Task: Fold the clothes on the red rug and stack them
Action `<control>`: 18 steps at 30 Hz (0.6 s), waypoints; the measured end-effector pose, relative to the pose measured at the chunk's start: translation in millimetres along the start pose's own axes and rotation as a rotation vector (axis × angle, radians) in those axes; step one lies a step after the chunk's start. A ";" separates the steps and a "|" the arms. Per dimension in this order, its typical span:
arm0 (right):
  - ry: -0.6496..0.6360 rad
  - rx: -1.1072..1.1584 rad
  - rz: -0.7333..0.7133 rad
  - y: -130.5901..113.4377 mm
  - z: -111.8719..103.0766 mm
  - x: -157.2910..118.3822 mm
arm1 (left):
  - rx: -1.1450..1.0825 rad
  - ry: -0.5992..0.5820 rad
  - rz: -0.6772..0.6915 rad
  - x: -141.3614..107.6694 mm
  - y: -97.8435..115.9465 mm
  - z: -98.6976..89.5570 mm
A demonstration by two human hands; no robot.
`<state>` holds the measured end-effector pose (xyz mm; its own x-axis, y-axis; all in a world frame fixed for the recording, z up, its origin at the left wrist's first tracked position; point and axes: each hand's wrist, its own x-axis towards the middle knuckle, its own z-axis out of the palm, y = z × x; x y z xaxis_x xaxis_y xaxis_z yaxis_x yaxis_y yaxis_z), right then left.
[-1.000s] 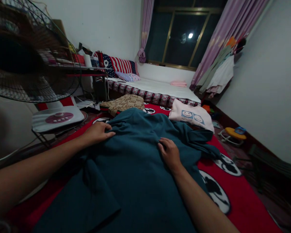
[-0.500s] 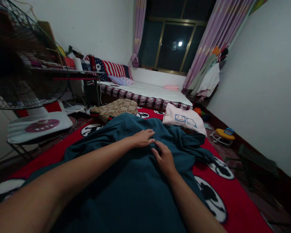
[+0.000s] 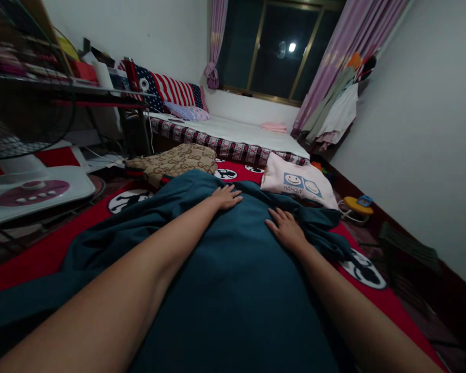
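Note:
A large dark teal garment [image 3: 233, 269] lies spread over the red blanket, smooth in the middle and rumpled along both sides. My left hand [image 3: 226, 197] rests flat on its far part, fingers stretched forward and slightly apart. To the right, my right hand [image 3: 287, 228] also lies on the cloth with spread fingers, close to a bunched fold. Neither hand grips anything. Just beyond the garment are a folded pale pink top [image 3: 295, 181] with smiley prints and a folded tan patterned cloth [image 3: 182, 161].
The red blanket [image 3: 396, 316] carries black-and-white round prints. At the left stand a fan [image 3: 34, 191] and a cluttered desk [image 3: 112, 93]. A bed [image 3: 233, 132] is under the window. A yellow-topped stool [image 3: 358, 205] and a dark folding stool [image 3: 409, 246] are at the right.
My hands have moved apart across the cloth, the left one to the left and the right one to the right. The middle of the garment looks smoother. The view has shifted a little.

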<state>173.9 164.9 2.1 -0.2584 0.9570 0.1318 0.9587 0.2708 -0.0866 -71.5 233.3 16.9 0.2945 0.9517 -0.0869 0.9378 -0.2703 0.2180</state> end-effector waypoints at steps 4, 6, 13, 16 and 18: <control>0.040 -0.038 0.087 5.1 8.1 2.1 | 0.010 0.030 -0.020 8.4 -15.6 1.8; 0.020 -0.052 0.096 2.6 9.2 1.2 | 0.015 0.012 -0.029 7.3 -12.6 -3.9; -0.082 -0.081 0.134 -3.1 1.0 4.5 | 0.043 0.048 0.084 -65.9 41.5 -3.4; -0.184 -0.121 0.148 -17.6 -16.4 7.2 | 0.093 0.112 0.210 -103.4 53.1 19.3; -0.220 -0.152 0.145 -34.8 -29.3 2.2 | 0.106 0.121 0.206 -115.5 53.2 32.2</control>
<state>143.4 154.6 34.3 -0.1215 0.9885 -0.0895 0.9899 0.1273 0.0617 -49.7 104.3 7.2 0.4627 0.8839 0.0675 0.8763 -0.4676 0.1158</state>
